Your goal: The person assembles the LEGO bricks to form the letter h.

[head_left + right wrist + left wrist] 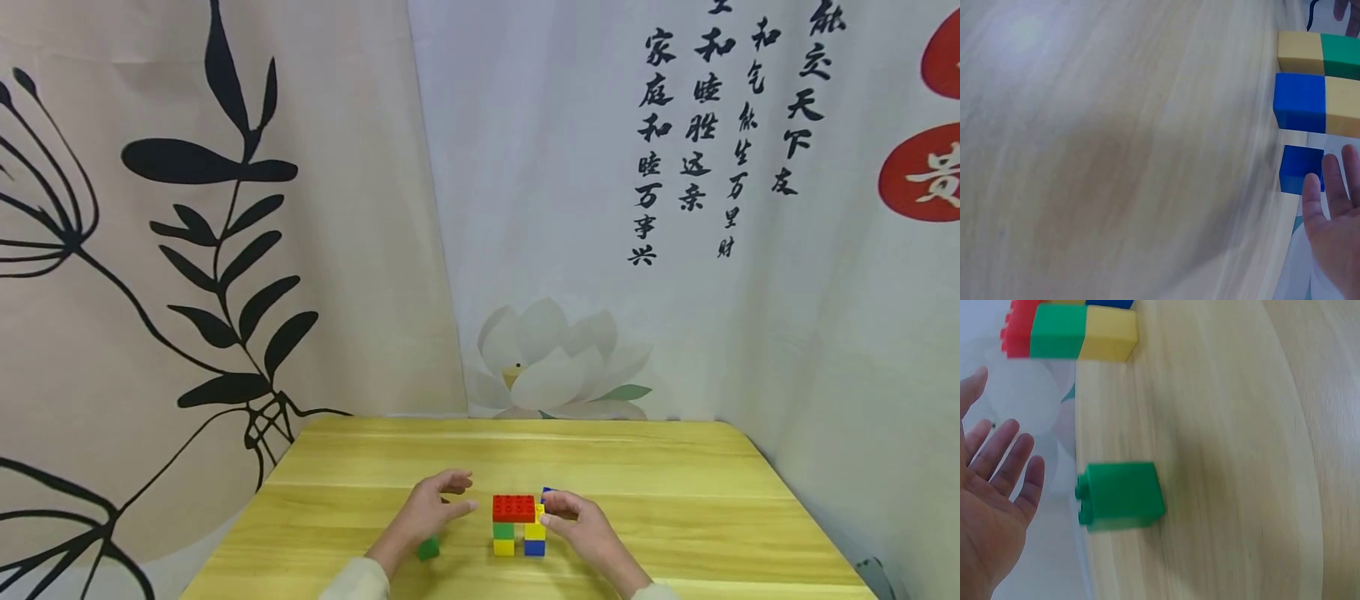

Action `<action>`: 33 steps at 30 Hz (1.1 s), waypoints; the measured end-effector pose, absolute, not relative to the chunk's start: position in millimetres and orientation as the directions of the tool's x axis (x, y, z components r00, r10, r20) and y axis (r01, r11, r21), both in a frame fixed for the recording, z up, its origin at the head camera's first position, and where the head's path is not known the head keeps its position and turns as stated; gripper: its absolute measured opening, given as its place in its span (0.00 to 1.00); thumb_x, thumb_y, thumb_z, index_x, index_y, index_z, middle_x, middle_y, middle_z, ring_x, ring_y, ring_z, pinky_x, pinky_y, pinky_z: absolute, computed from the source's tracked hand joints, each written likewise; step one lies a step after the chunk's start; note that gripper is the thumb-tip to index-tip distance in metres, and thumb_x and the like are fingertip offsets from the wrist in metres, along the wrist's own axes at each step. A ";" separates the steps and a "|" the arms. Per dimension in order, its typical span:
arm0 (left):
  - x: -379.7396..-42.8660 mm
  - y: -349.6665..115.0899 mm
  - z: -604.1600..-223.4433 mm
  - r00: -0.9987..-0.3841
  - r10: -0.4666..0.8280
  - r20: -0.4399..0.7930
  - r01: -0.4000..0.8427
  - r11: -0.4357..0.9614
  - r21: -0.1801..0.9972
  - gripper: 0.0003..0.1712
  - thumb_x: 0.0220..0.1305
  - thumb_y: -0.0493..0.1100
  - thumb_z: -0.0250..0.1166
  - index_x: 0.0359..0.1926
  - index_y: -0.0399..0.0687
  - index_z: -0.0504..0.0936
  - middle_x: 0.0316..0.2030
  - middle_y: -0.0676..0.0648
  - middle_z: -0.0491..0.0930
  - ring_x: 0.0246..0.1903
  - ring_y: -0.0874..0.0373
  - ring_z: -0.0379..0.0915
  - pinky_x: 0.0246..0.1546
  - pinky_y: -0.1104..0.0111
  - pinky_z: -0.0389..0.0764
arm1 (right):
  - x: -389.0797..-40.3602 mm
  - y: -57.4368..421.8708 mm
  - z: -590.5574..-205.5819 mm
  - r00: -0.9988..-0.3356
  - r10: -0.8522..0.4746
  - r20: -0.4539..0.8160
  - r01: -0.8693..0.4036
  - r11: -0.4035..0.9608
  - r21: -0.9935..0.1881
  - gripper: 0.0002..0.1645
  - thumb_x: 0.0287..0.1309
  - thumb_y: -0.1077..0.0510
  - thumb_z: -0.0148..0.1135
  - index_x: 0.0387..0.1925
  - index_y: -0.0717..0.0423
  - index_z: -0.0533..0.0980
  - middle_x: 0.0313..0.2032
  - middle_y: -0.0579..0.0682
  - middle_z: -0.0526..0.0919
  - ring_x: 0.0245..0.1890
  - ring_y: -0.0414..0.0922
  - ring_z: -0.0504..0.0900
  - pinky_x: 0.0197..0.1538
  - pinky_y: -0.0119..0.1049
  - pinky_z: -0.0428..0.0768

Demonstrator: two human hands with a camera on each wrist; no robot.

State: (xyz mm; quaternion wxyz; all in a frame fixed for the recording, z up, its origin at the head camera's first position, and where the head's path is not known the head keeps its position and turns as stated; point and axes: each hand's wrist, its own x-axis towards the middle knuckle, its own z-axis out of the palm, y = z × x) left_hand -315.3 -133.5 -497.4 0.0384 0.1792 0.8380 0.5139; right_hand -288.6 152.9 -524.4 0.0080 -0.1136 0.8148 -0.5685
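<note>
A small stack of toy building bricks stands near the front middle of the table. Its red brick [513, 507] lies across the top, over a green brick [503, 531] on a yellow brick [504, 547]. The other column has a yellow brick [535, 531] above a blue brick [535, 548]. My left hand [438, 510], fingers extended and holding nothing, hovers left of the stack. Below it, a loose green brick [1124, 495] sits on the table. To the stack's right, my right hand [581, 521] has its fingers spread, close to another blue brick [1301, 169] that it partly hides.
The wooden table [360, 467] reaches back to a cloth backdrop [375, 208] printed with plants and writing. A cloth side hanging [847, 350] runs along the right. A dark object [873, 575] shows beyond the table's right edge.
</note>
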 end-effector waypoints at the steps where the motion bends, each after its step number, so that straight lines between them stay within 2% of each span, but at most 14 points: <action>1: -315.8 -136.5 -496.5 -0.935 0.332 0.124 0.261 0.406 0.876 0.33 0.63 0.54 0.69 0.64 0.44 0.75 0.55 0.45 0.78 0.57 0.40 0.71 0.54 0.49 0.75 | -288.3 153.1 -524.7 -0.976 -0.187 0.113 -0.171 0.328 -0.929 0.28 0.63 0.51 0.67 0.58 0.65 0.76 0.48 0.53 0.82 0.48 0.51 0.79 0.48 0.42 0.82; 8: -313.8 -156.9 -490.0 -0.955 0.270 0.123 0.232 0.421 0.877 0.35 0.64 0.58 0.67 0.65 0.44 0.73 0.57 0.43 0.77 0.58 0.42 0.71 0.53 0.52 0.77 | -288.0 151.2 -527.4 -0.978 -0.176 0.108 -0.161 0.322 -0.933 0.25 0.64 0.54 0.67 0.57 0.64 0.76 0.48 0.54 0.83 0.48 0.50 0.79 0.49 0.43 0.81; 18: -305.8 -184.9 -502.6 -0.973 0.208 0.096 0.187 0.482 0.856 0.36 0.63 0.59 0.68 0.63 0.41 0.75 0.55 0.43 0.79 0.56 0.44 0.73 0.53 0.49 0.76 | -286.9 149.2 -531.5 -0.978 -0.180 0.107 -0.161 0.322 -0.933 0.24 0.64 0.54 0.66 0.57 0.63 0.76 0.49 0.54 0.83 0.49 0.50 0.80 0.52 0.46 0.80; 25: -298.8 -206.3 -519.1 -0.971 0.235 0.034 0.150 0.497 0.855 0.37 0.63 0.55 0.69 0.64 0.34 0.73 0.55 0.38 0.78 0.55 0.41 0.73 0.53 0.47 0.75 | -285.4 148.1 -532.8 -0.974 -0.189 0.128 -0.184 0.316 -0.931 0.26 0.64 0.52 0.66 0.58 0.64 0.76 0.49 0.54 0.83 0.50 0.50 0.80 0.51 0.42 0.80; 33: -294.3 -220.2 -533.3 -0.961 0.275 -0.027 0.109 0.469 0.876 0.38 0.61 0.52 0.71 0.63 0.29 0.72 0.53 0.38 0.79 0.51 0.43 0.75 0.50 0.51 0.78 | -284.9 149.1 -536.1 -0.974 -0.190 0.120 -0.176 0.311 -0.934 0.28 0.64 0.49 0.65 0.60 0.62 0.75 0.50 0.55 0.82 0.49 0.50 0.80 0.51 0.42 0.81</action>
